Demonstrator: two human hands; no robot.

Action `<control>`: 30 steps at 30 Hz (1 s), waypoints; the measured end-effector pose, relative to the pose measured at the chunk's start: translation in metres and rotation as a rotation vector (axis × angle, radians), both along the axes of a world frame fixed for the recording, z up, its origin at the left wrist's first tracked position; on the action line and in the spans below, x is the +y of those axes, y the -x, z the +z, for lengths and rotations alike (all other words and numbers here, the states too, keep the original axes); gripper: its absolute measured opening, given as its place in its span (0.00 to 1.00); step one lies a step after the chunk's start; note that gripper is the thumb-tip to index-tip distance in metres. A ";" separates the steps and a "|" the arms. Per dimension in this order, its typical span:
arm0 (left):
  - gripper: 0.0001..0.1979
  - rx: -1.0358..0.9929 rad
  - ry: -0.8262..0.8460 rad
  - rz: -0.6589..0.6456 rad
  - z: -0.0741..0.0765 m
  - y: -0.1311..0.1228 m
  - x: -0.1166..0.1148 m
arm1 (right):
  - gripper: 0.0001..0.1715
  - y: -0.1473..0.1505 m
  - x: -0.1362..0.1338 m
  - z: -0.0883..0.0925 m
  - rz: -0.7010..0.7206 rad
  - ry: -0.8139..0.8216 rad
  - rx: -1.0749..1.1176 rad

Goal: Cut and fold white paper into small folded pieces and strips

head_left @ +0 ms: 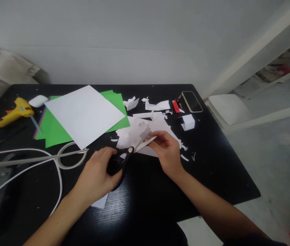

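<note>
My left hand (99, 171) is closed round the black handles of a pair of scissors (131, 149), whose blades stand apart and point right. A small folded piece of white paper (145, 132) is pinched in the fingers of my right hand (166, 150), close by the blades. Under both hands' work lies a crumpled, cut white sheet (128, 131), with scraps around it. Behind my left hand a large white sheet (83, 112) rests on a stack of green paper (115, 99).
At the left lie a yellow glue gun (19, 112), a white case (38, 100) and a looped white cable (60, 167). A phone (192, 101), a red lighter (175, 106) and a small folded paper box (188, 122) are at the right. A wall (124, 65) rises behind the black table (224, 174).
</note>
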State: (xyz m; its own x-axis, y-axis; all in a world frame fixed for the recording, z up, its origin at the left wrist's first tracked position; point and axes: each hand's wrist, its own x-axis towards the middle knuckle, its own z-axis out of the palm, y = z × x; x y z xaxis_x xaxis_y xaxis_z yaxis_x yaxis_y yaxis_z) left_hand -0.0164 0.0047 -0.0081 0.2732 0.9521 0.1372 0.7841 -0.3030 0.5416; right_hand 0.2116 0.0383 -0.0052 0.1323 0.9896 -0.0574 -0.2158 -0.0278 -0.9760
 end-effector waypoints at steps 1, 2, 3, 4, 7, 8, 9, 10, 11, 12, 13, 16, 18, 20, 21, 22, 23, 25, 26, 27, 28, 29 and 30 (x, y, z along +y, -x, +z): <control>0.14 -0.001 -0.002 -0.006 0.000 0.000 0.000 | 0.12 0.000 0.000 0.000 0.002 -0.006 -0.001; 0.13 -0.004 -0.005 -0.013 0.000 0.001 0.000 | 0.12 0.000 0.000 -0.001 0.004 -0.013 0.000; 0.13 -0.005 -0.007 -0.018 0.000 0.001 0.000 | 0.11 -0.001 0.001 -0.001 0.006 -0.019 0.001; 0.12 -0.007 -0.010 -0.023 0.000 0.002 0.000 | 0.11 -0.001 0.001 -0.001 0.006 -0.025 0.005; 0.09 -0.013 -0.012 -0.036 0.000 0.002 0.001 | 0.11 -0.001 0.000 -0.001 0.004 -0.032 0.028; 0.08 -0.014 -0.010 -0.039 0.000 0.002 0.001 | 0.11 0.000 0.000 -0.002 0.004 -0.030 0.039; 0.07 -0.014 -0.007 -0.041 0.000 0.002 0.002 | 0.11 0.000 0.000 -0.002 0.005 -0.028 0.048; 0.07 -0.014 -0.009 -0.041 0.000 0.002 0.002 | 0.11 0.000 0.000 -0.002 0.006 -0.026 0.056; 0.06 -0.011 -0.011 -0.041 -0.001 0.002 0.002 | 0.11 0.000 0.000 -0.002 0.007 -0.023 0.061; 0.06 -0.008 -0.014 -0.041 -0.001 0.002 0.002 | 0.11 0.000 0.000 -0.002 0.007 -0.022 0.062; 0.05 -0.005 -0.017 -0.040 -0.001 0.002 0.002 | 0.11 0.000 0.000 -0.002 0.005 -0.023 0.061; 0.06 0.001 -0.025 -0.038 -0.002 0.003 0.001 | 0.11 0.001 0.000 -0.001 -0.005 -0.024 0.046; 0.07 0.005 -0.032 -0.036 -0.003 0.004 0.001 | 0.11 0.001 0.000 0.000 -0.013 -0.026 0.035; 0.07 0.014 -0.037 -0.036 -0.004 0.005 0.001 | 0.11 0.001 -0.001 0.001 -0.020 -0.032 0.023; 0.07 0.019 -0.040 -0.036 -0.005 0.005 0.001 | 0.11 0.001 -0.001 0.001 -0.022 -0.037 0.017; 0.08 0.023 -0.043 -0.036 -0.005 0.005 0.001 | 0.11 0.001 -0.002 0.002 -0.022 -0.040 0.008; 0.08 0.025 -0.045 -0.035 -0.006 0.006 0.001 | 0.11 0.001 -0.002 0.002 -0.023 -0.043 -0.001; 0.08 0.023 -0.047 -0.035 -0.007 0.006 0.002 | 0.11 0.000 -0.002 0.002 -0.024 -0.046 -0.010; 0.08 0.020 -0.048 -0.037 -0.007 0.006 0.002 | 0.11 0.001 -0.003 0.002 -0.025 -0.046 -0.011; 0.08 0.018 -0.047 -0.040 -0.007 0.007 0.002 | 0.11 0.001 -0.003 0.003 -0.024 -0.045 -0.008; 0.08 0.017 -0.047 -0.043 -0.007 0.007 0.002 | 0.11 0.001 -0.003 0.003 -0.023 -0.044 -0.002; 0.08 0.019 -0.047 -0.045 -0.007 0.007 0.002 | 0.11 0.001 -0.003 0.003 -0.023 -0.042 0.004; 0.08 0.023 -0.049 -0.045 -0.007 0.007 0.002 | 0.11 0.001 -0.003 0.003 -0.023 -0.040 0.006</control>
State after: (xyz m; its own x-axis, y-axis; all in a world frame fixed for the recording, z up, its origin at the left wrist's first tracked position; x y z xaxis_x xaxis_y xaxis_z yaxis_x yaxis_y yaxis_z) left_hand -0.0234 0.0063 -0.0155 0.3196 0.9310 0.1763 0.7808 -0.3642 0.5076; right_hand 0.2105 0.0354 -0.0022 0.1547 0.9878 -0.0188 -0.2221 0.0162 -0.9749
